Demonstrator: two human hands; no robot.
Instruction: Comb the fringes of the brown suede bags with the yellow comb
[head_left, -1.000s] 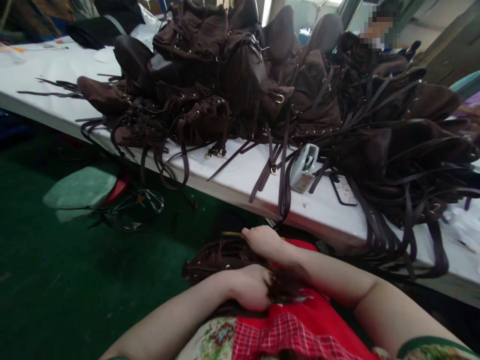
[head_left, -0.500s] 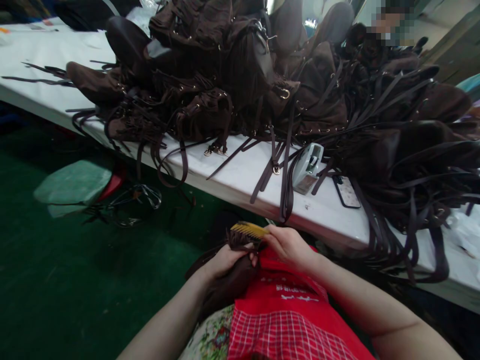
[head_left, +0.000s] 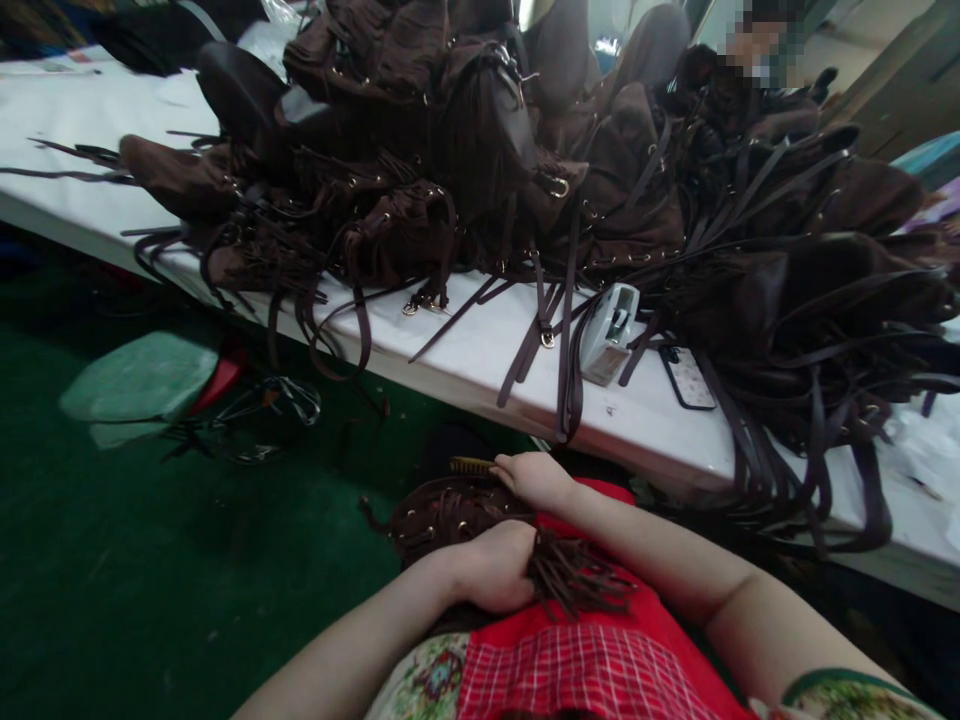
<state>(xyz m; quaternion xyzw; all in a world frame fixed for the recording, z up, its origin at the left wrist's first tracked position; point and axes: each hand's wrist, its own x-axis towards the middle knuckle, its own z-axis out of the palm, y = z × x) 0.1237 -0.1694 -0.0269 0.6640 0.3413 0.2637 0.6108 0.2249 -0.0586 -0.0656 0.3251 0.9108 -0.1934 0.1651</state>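
A dark brown bag with metal eyelets lies across my lap. My left hand is closed round a bunch of its brown fringe, and the loose strands spill out to the right over the red apron. Just beyond, my right hand grips a yellow comb by one end, its teeth pointing left beside the bag's upper edge. Part of the comb is covered by my fingers, and my left forearm hides the bag's near side.
Brown fringed bags are heaped along the white table, straps hanging over its edge. A grey box-shaped device and a phone lie near that edge. At left stands a plastic-covered stool. Someone is behind the heap.
The fringe bunch has swung toward me and right in my left hand, showing the eyelets. My right hand has shifted slightly left with the comb, apart from the fringe.
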